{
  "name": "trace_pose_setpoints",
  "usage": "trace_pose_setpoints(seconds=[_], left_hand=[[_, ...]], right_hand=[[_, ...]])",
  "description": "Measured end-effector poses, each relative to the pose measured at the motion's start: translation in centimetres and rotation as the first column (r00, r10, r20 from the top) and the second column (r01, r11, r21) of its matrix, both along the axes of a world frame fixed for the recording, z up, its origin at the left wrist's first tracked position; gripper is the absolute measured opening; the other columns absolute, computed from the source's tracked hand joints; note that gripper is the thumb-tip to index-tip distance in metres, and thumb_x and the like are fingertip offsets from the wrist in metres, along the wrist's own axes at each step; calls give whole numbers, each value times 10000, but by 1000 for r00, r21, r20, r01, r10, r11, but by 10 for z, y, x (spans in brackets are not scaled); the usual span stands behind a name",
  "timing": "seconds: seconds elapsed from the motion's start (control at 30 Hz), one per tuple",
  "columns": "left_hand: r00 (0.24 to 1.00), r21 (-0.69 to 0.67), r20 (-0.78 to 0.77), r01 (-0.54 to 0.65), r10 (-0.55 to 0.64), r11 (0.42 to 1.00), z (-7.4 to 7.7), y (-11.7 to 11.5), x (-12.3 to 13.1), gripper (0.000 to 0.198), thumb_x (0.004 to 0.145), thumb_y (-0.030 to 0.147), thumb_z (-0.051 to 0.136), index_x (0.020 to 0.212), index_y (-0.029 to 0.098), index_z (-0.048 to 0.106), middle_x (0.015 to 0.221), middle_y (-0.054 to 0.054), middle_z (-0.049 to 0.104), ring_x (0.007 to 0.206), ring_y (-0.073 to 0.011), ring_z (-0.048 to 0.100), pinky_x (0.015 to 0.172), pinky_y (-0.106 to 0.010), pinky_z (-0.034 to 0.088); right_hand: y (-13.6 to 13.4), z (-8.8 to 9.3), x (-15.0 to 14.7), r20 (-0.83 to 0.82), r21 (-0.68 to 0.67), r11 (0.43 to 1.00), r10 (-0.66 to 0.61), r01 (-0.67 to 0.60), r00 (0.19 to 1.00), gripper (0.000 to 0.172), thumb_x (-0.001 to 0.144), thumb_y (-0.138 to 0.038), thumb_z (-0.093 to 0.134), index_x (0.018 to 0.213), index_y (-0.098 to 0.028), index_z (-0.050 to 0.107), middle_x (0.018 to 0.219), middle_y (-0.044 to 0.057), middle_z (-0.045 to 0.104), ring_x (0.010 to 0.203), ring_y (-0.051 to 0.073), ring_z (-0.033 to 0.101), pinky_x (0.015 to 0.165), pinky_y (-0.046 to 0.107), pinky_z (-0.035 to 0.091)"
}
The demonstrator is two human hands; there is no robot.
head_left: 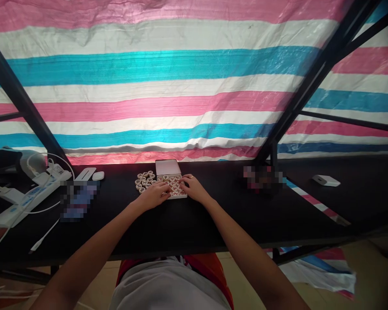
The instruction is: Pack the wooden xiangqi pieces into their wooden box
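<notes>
A small white box (184, 196) stands on the black table with its lid (168, 167) raised at the back. Round Chinese chess pieces (174, 188) with red characters lie in rows inside it. My left hand (153, 196) reaches over the box's left side, fingers stretched onto the pieces and partly hiding them. At the right side, my right hand (195, 189), with a ring on one finger, has its thumb and fingers apart at the pieces. Just left of the box sits a group of loose Chinese chess pieces (144, 181) with dark characters, partly behind my left hand.
A white power strip (29, 198) with plugs and cables lies at the left, near a white cable (45, 236) and a blurred item (79, 202). Another blurred item (261, 178) and a small white device (326, 181) are at the right. Black frame bars and a striped sheet (168, 69) stand behind.
</notes>
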State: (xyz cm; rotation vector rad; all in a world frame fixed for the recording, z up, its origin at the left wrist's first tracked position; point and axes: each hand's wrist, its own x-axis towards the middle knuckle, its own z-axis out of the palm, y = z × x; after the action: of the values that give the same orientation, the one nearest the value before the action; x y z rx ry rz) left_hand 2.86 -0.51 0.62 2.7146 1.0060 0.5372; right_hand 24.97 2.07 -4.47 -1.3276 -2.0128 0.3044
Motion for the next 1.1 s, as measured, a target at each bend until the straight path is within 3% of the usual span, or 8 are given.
trace_pose_setpoints(seconds=[0.07, 0.17, 0.33, 0.5, 0.7, 0.87, 0.97, 1.1], left_hand=[[1000, -95, 1, -29, 29, 995, 11, 3, -13, 159, 845, 326, 529, 881, 190, 603, 915, -28, 613, 862, -161, 560, 784, -260, 436], [989, -291, -104, -131, 104, 948, 24, 10, -36, 219, 751, 386, 599, 832, 184, 621, 713, 14, 585, 654, -134, 542, 590, -228, 407], [971, -457, -235, -149, 43, 877, 24, 15, -53, 224, 681, 370, 605, 759, 173, 678, 728, -6, 622, 659, -140, 556, 569, -219, 388], [970, -425, -242, -130, 26, 896, 25, 11, -48, 199, 688, 335, 573, 751, 181, 683, 779, -13, 634, 678, -137, 558, 584, -217, 392], [958, -419, -282, -171, 51, 892, 29, 9, -52, 204, 670, 291, 583, 827, 201, 677, 741, 7, 617, 644, -139, 550, 554, -221, 387], [960, -332, -277, -130, 35, 934, 24, 14, -50, 260, 650, 142, 511, 829, 198, 691, 911, -18, 645, 773, -160, 583, 704, -234, 429], [945, -259, -320, -156, 68, 953, 18, 17, -45, 274, 674, 104, 468, 797, 192, 696, 951, -42, 634, 794, -168, 581, 722, -244, 423], [948, -190, -295, -178, 116, 966, 15, 17, -41, 208, 713, 112, 466, 784, 191, 645, 821, -21, 628, 741, -157, 567, 657, -235, 398]], right_hand=[[0, 2, 0, 1, -8, 1000, 9, -9, 1000, 219, 837, -209, 532, 978, -164, 694, 1075, 105, 578, 1013, 188, 565, 956, 328, 417], [-2, 4, 0, 10, -21, 1000, 12, -12, 1000, 220, 840, -206, 535, 990, -165, 691, 1087, 108, 577, 1008, 186, 568, 948, 327, 419], [-4, 6, 1, 7, -71, 997, 2, -2, 1000, 233, 851, -211, 522, 1018, -161, 677, 1027, 98, 597, 961, 177, 579, 905, 316, 440], [-5, 7, 2, 37, -47, 999, 2, -1, 999, 244, 854, -208, 519, 1043, -160, 666, 1038, 99, 594, 960, 176, 574, 898, 316, 445], [-2, 23, -21, 193, 173, 984, 11, -45, 981, 290, 871, -202, 494, 1121, -202, 642, 1188, 104, 577, 1105, 211, 509, 967, 348, 405], [9, 25, -47, 386, 85, 984, 109, -153, 916, 292, 877, -258, 516, 1143, -213, 628, 1160, 103, 607, 1049, 217, 551, 930, 328, 410], [11, 25, -51, 395, 59, 993, 71, -103, 916, 234, 886, -256, 506, 1064, -201, 647, 1070, 98, 633, 978, 200, 574, 882, 299, 414], [12, 29, -47, 412, 34, 999, 23, -41, 911, 213, 856, -313, 560, 1018, -194, 630, 982, 90, 640, 941, 210, 576, 804, 284, 424]])
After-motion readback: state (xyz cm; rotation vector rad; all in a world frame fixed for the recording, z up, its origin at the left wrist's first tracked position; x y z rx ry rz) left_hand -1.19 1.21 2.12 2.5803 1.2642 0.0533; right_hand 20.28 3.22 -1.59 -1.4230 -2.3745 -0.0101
